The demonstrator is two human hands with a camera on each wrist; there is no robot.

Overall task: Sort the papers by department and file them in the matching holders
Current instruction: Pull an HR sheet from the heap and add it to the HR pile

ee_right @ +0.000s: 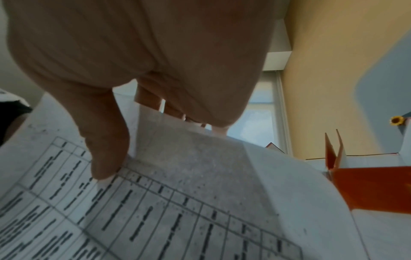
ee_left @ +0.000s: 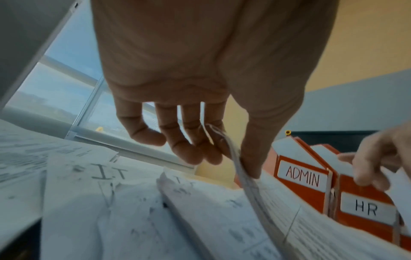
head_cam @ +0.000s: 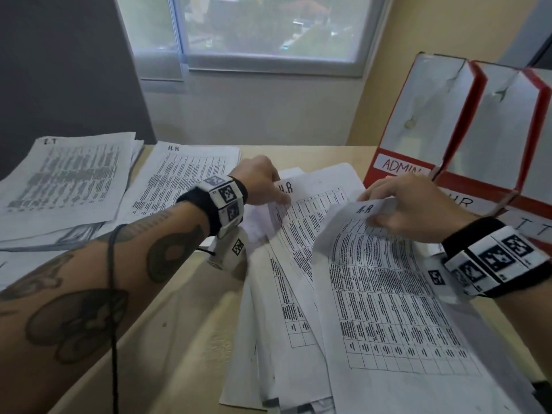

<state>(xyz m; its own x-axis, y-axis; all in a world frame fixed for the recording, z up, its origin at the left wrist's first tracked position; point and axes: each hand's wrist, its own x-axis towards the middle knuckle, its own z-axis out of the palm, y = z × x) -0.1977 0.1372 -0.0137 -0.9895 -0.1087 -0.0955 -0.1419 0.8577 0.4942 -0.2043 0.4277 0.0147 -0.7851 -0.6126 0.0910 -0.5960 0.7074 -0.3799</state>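
Note:
A loose heap of printed sheets (head_cam: 298, 309) lies on the desk in front of me. My left hand (head_cam: 279, 192) pinches the top left corner of a sheet headed H.R (head_cam: 301, 210); in the left wrist view the thumb and forefinger of that left hand (ee_left: 231, 154) nip the paper edges (ee_left: 246, 184). My right hand (head_cam: 376, 216) holds up another H.R sheet (head_cam: 382, 279) by its top edge, thumb (ee_right: 106, 165) on the print and fingers behind the sheet (ee_right: 189, 202). Red holders labelled ADMIN (head_cam: 400, 165), HR (head_cam: 466, 201) and IT (head_cam: 534, 230) stand at the right.
Two sorted piles lie at the back left: one headed I.T (head_cam: 68, 180), one headed H.R (head_cam: 185, 174). The bare desk top (head_cam: 185, 318) shows under my left forearm. A window (head_cam: 254, 31) and wall are behind the desk. The holders stand close behind my right hand.

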